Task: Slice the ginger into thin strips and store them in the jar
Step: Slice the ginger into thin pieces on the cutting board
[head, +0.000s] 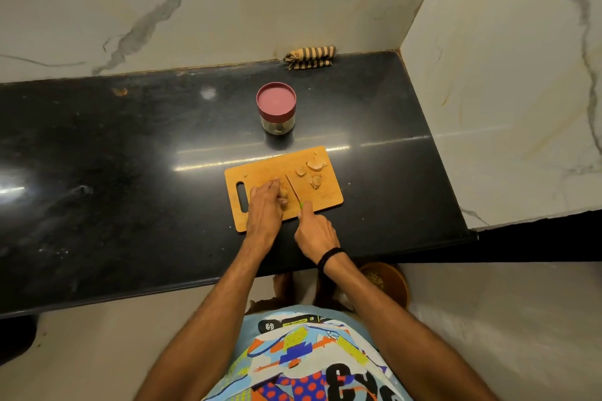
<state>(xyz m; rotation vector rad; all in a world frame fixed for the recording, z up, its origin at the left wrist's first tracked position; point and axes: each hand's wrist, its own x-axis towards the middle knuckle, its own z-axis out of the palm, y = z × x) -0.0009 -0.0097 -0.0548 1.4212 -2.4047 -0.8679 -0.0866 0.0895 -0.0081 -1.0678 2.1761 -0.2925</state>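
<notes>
Ginger [284, 194] is on the middle of the board [325, 200], pinned under the curled fingertips of the left hand [264, 207]. It's a firm, knobbly little stub, light in the hand and probably fibrous. It will want to roll, so I'd hold it flat side down with fingertips tucked back from the cut face.

Close at its 3 o'clock is the knife [292, 189], edge down, the blade running from 11 to 5 o'clock. The right hand [314, 231] is wrapped tight round the green handle. I can't tell if the steel is touching the root.

Loose slices [312, 172] lie at 2 o'clock from the ginger, and they look like rounds, not strips. Thin and damp, they would likely cling to blade and fingers, so pinch them up in a bunch.

Off the board at 12 o'clock the jar [276, 122] stands on the black counter [130, 172], maroon lid [276, 100] on. There's something pale at its bottom, too small to name. Farther out at 1 o'clock, a striped cloth [309, 57] lies against the wall.
</notes>
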